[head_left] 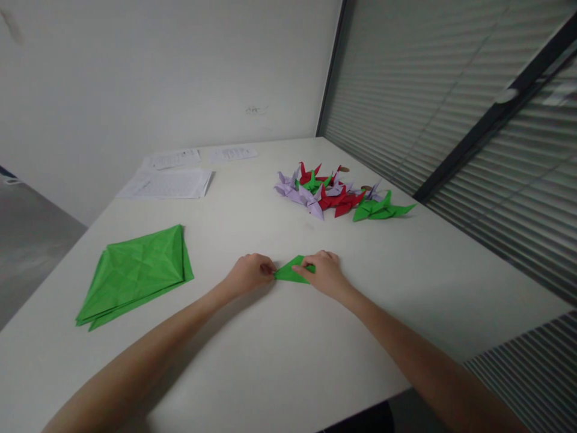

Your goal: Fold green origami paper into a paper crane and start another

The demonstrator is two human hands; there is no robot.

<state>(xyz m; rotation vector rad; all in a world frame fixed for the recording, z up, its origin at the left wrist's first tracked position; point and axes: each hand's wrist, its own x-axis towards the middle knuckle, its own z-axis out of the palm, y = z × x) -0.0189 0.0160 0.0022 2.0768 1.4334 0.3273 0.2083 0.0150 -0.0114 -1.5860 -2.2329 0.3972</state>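
Observation:
A small folded piece of green paper point(288, 273) lies on the white table between my hands, its pointed end toward the left. My left hand point(250, 273) is closed, thumb and finger pinching that left tip. On the paper's right part rests my right hand point(323, 273), with thumb and fingertips gripping it and covering its right end. To the left of my hands sits a stack of creased green paper sheets point(139, 264).
Several folded paper cranes in red, lilac and green point(383, 208) sit in a cluster at the back right. Printed white papers point(166, 183) lie at the back left. A wall point(180, 72) bounds the table behind, and window blinds point(428, 90) run along the right.

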